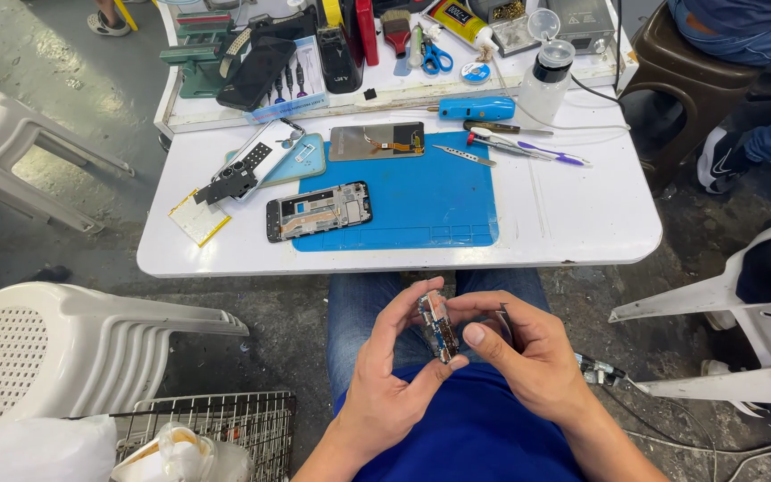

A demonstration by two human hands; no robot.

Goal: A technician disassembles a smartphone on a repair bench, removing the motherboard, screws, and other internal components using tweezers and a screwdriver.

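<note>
A small circuit board (438, 326), narrow and upright with blue and metallic parts on its face, is held above the person's lap, just below the near edge of a white table (582, 223). The left hand (392, 370) pinches it from the left: its fingertips (433, 286) curl over the board's top end and its thumb presses the lower end, so the fingers are clamped on the board. The right hand (528, 353) closes in from the right, its thumb (474, 335) lying against the board's right edge and its other fingers drawn together around slim metal tweezers (504, 323), which stand just right of the board.

Beyond the fingertips, on the table, lies a blue work mat (430, 210). A phone frame (319, 211) with its insides exposed rests at the mat's left edge, and a detached screen panel (377, 141) lies face down at the mat's far side. Farther right sit a blue handled tool (477, 109) and a clear bottle with a black cap (546, 80). Well left of the left hand are stacked white plastic chairs (73, 344), and a wire basket (225, 428) stands beside the left forearm.
</note>
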